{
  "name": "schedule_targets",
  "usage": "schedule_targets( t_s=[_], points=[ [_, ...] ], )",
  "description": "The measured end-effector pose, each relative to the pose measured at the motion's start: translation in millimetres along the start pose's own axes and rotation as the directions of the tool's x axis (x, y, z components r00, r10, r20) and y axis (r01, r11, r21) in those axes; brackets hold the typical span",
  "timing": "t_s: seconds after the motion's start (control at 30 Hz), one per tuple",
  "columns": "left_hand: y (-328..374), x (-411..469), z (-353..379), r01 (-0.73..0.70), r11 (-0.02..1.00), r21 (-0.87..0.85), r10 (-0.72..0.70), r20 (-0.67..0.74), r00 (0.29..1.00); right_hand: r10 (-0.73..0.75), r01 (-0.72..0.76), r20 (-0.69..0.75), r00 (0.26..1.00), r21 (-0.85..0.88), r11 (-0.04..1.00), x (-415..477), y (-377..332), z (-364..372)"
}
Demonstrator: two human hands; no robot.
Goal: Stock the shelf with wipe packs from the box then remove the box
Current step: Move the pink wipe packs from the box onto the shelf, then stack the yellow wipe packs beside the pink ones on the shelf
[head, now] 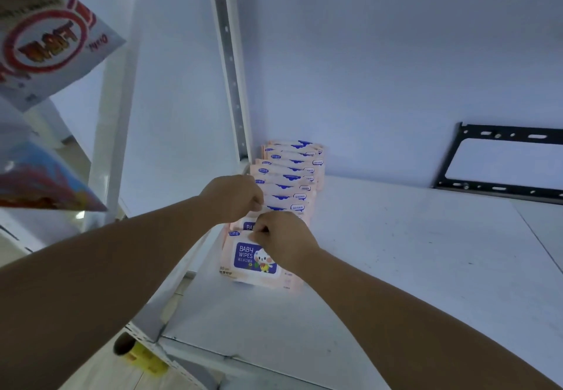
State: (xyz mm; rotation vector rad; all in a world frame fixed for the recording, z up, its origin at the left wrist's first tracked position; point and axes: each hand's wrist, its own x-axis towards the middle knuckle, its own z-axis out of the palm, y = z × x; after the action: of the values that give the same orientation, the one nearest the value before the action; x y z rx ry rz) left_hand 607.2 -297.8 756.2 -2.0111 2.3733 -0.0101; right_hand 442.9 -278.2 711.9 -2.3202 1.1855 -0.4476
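At the left rear corner of the white shelf (396,267), a row of wipe packs (289,173) stands on edge beside the perforated upright (228,54). The row runs from the hands back to the wall. Both hands meet at its near end, directly above the packs' top edges.

The right hand (285,240) has its grip closed, with curled fingers pinching the top edge of the front pack (256,260). The left hand (234,199), just behind and to the left, also has its fingers curled, and its grip is clamped on the top edge of the second pack (248,225). The 2 hands nearly touch.

Each pack leans slightly backward, with its printed face toward the camera. The front pack's "BABY WIPES" label reads upright, and its long axis lies across the shelf, left to right.

A black metal bracket (502,161) leans against the back wall at the right. Snack bags (45,39) hang at upper left.
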Motion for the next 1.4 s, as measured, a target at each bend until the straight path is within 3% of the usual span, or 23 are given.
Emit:
schedule_targets(
  t_s=[0.2, 0.33, 0.73, 0.93, 1.13, 1.4],
  points=[
    [7.5, -9.5, -9.2, 0.042, 0.977, -0.209, -0.032, 0.052, 0.998, -0.03, 0.033, -0.035, 0.999, 0.077, 0.996, -11.8, 14.1, -25.5],
    [16.8, -21.8, -19.6, 0.054, 0.957, -0.285, -0.043, 0.046, 0.998, 0.065, -0.048, -0.085, 0.994, 0.196, 0.979, -22.4, 41.4, -45.1],
    [62.3, -51.8, -19.7, 0.013, 0.963, -0.269, 0.009, 0.081, 0.997, 0.295, -0.229, -0.101, 0.95, 0.416, 0.88, -85.9, 94.3, -63.1],
    [129.7, -57.6, -7.6, -0.188, 0.936, -0.297, 0.226, 0.098, 0.969, 0.384, -0.295, -0.15, 0.911, 0.415, 0.861, -155.0, 102.7, -68.4],
    [180.5, -90.2, 4.8, -0.317, 0.879, -0.356, 0.379, 0.119, 0.918, 0.544, -0.432, -0.218, 0.81, 0.405, 0.806, -262.4, 96.1, -65.8],
    [263.2, -177.0, 34.7, -0.455, 0.736, -0.502, 0.603, 0.178, 0.778, 0.713, -0.628, -0.236, 0.661, 0.347, 0.697, -429.2, 68.2, -38.6]
  ],
)
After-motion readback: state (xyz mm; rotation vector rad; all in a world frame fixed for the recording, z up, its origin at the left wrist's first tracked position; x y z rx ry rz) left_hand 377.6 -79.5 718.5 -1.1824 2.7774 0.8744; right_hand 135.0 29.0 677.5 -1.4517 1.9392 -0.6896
